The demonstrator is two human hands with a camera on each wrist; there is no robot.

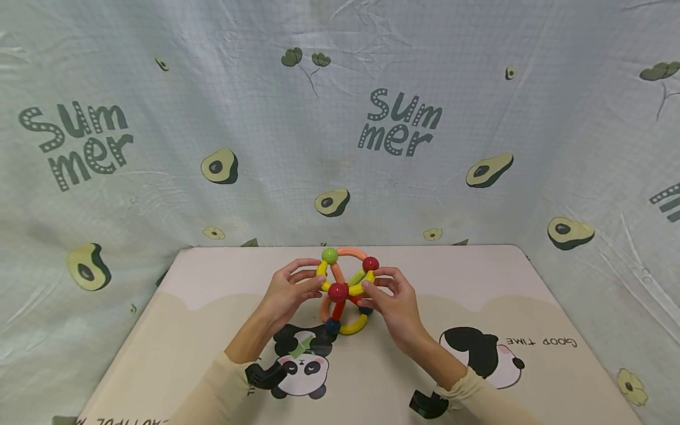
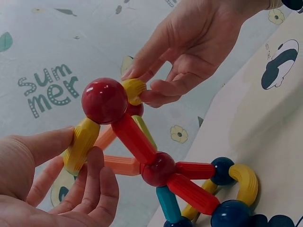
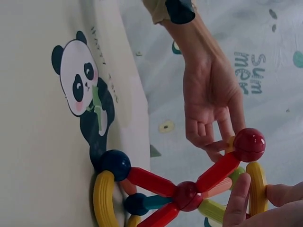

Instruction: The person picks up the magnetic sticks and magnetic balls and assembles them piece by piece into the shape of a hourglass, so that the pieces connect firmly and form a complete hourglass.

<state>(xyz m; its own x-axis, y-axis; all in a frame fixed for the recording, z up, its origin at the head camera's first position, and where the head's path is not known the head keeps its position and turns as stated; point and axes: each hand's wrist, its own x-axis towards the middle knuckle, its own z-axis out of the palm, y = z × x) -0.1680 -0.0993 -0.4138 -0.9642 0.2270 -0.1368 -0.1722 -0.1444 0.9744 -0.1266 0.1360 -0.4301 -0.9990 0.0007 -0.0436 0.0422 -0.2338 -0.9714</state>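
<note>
A ball-and-rod magnetic toy structure stands on the table, its central red ball point(image 2: 158, 169) joining several straight rods. Below, dark blue balls point(image 2: 231, 215) and curved rods form a ring at the tabletop. An upper ring holds a green ball point(image 1: 330, 255), a far red ball point(image 1: 370, 264) and a near red ball point(image 1: 337, 293). My left hand point(image 1: 287, 290) pinches the left yellow curved rod point(image 2: 81, 146) between thumb and fingers. Opposite it, my right hand point(image 1: 394, 302) pinches the right yellow curved rod point(image 3: 257, 189). Both rods meet the near red ball.
The pale table point(image 1: 175, 342) carries a printed panda point(image 1: 305, 366) in front of the structure and a printed dog point(image 1: 483, 357) to the right. Behind and at the sides hangs a curtain point(image 1: 265, 147) with avocado prints, close to the table's back edge.
</note>
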